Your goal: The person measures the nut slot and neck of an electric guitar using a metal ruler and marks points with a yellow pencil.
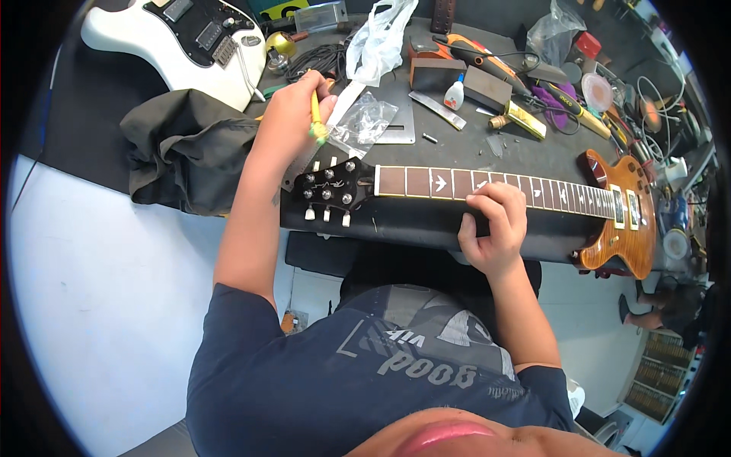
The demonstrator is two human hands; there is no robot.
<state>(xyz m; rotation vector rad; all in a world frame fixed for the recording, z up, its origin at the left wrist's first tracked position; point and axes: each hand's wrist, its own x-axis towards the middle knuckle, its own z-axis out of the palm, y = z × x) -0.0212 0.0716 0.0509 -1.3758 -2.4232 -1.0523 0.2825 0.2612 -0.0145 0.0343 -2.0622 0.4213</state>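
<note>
So the brown guitar [643, 217] is lying face up along the near edge of the bench [457, 152], body off to the person's right, black headstock [327, 188] to the left. The left hand [293, 103] has its fingers wrapped around a thin yellow tool [315, 108] with a greenish end, up over the clear plastic bag [367, 126] just past the headstock. What kind of tool it is, hard to say. The right hand [501, 228] is loosely curled, thumb apart from the fingers, fingertips at the near edge of the fretboard [417, 182]; how hard they're pressing, can't tell.

Doing this well is probably mostly about control. That right hand would make a decent anchor if it stays light: enough to stop the neck rocking, not enough to lean on it. The tool is best carried across with its tip aimed away from the tuners and the inlays, since a slip there would likely leave a mark. It'd also pay to check that the headstock is properly supported, because what's under it is hard to make out. And shifting the plastic bag and the dark cloth [183, 152] back a bit would likely give the left hand a cleaner path.
</note>
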